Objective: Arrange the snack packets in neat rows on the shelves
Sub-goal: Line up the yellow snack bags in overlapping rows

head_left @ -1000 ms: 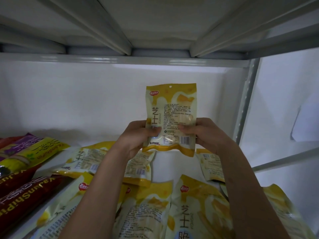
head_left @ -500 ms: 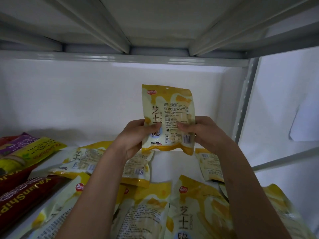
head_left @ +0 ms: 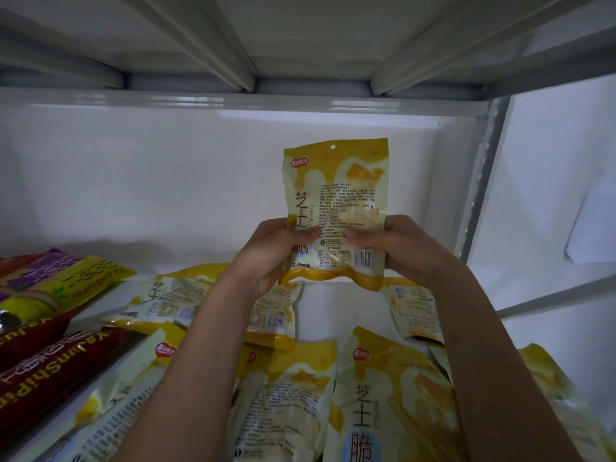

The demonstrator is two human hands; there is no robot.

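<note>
A yellow and white snack packet [head_left: 336,201] stands upright in the air above the white shelf [head_left: 343,305], its printed back toward me. My left hand [head_left: 270,258] grips its lower left edge and my right hand [head_left: 396,248] grips its lower right edge, thumbs on the front. Several more yellow packets lie flat and unevenly on the shelf below, such as one at the near right [head_left: 386,395] and one behind my left arm [head_left: 166,301].
Red and yellow-purple long packets [head_left: 50,331] lie stacked at the left. The shelf above [head_left: 300,101] hangs low overhead. A grey upright post [head_left: 483,181] bounds the shelf on the right, with a white wall behind.
Both hands have kept hold of the packet and lifted it slightly, straightening it upright; the view shifted a little.
</note>
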